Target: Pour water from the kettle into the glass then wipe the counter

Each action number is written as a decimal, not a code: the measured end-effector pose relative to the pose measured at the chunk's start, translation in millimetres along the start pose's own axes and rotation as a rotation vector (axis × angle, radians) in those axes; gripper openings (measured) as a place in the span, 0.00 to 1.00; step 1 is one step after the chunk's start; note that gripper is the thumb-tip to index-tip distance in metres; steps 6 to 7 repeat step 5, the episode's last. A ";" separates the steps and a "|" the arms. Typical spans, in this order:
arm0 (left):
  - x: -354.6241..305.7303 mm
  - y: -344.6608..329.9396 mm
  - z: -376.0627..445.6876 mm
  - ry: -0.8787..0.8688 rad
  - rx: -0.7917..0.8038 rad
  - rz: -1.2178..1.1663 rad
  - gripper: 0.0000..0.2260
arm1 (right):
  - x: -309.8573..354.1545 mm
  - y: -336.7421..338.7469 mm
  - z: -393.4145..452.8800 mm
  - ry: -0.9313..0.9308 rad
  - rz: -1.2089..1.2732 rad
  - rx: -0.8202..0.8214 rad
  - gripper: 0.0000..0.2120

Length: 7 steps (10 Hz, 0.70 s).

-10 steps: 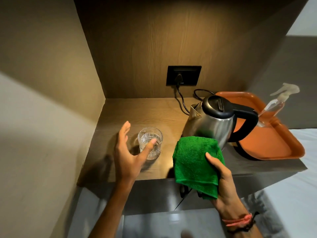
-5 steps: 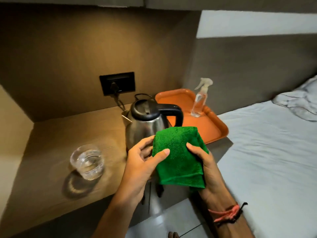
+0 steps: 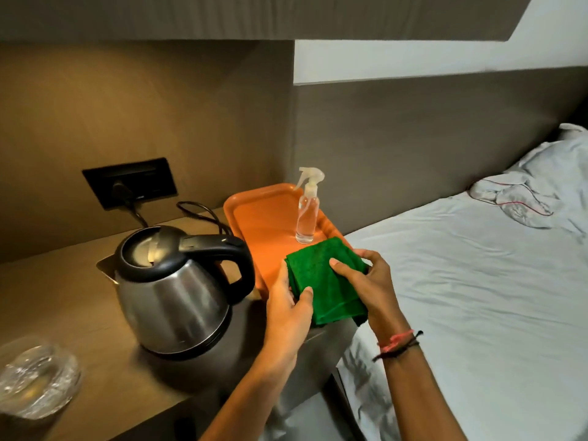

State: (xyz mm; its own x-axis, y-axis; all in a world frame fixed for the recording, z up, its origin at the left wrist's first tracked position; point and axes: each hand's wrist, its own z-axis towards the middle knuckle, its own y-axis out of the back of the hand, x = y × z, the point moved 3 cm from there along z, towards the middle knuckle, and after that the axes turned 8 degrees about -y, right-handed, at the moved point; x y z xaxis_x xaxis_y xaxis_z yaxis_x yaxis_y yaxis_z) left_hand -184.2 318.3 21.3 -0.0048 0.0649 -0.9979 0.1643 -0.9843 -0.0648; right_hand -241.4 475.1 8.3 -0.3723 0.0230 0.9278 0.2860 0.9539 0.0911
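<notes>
Glass [image 3: 36, 378] with water, kettle [image 3: 176, 292] beside

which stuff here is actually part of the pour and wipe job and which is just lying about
Part of the job:
kettle
glass
green cloth, held by left hand and right hand
counter

Just lying about:
spray bottle
orange tray
bed
wall socket

Brown wall [image 3: 143, 106], white-sheeted bed [image 3: 461, 281], black socket [image 3: 130, 183]
</notes>
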 end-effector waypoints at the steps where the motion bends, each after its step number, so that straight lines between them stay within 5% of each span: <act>1: 10.9 -8.4 27.1 0.024 -0.089 0.056 0.25 | 11.3 -9.7 39.3 0.083 -0.269 0.040 0.18; 4: 32.9 -5.8 60.6 0.234 -0.098 0.195 0.24 | 10.2 -43.9 69.4 0.292 -0.826 0.053 0.27; 5: 19.7 -8.0 52.4 0.164 -0.125 0.266 0.26 | 18.9 -42.8 53.5 0.495 -0.877 -0.156 0.19; 7: 19.7 -8.0 52.4 0.164 -0.125 0.266 0.26 | 18.9 -42.8 53.5 0.495 -0.877 -0.156 0.19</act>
